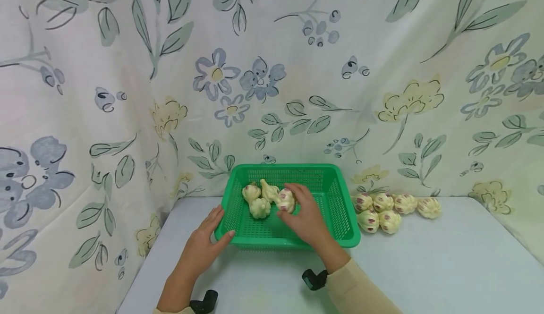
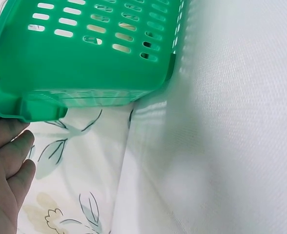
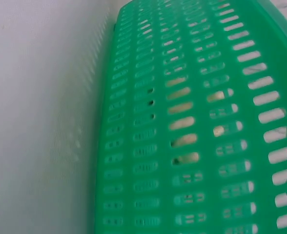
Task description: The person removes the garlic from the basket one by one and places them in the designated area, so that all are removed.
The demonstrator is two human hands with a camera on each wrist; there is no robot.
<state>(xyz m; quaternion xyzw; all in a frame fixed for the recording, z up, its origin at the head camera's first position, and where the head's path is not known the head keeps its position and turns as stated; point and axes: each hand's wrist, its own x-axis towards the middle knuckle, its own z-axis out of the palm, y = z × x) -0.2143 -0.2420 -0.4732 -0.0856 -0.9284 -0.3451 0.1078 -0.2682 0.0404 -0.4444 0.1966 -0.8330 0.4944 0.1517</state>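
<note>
A green plastic basket stands on the white table with several garlic bulbs in its left half, among them a pale bulb. My right hand reaches over the front rim and holds a purple-streaked garlic bulb between thumb and fingers, close beside the others. At the basket's left front corner, my left hand rests against the rim, its fingers fairly straight. The left wrist view shows those fingers beside the basket's rim. The right wrist view shows only the slotted basket wall; the right hand is hidden there.
Several more garlic bulbs lie in two rows on the table, right of the basket. A floral cloth hangs behind the table. Black wrist mounts sit on both wrists.
</note>
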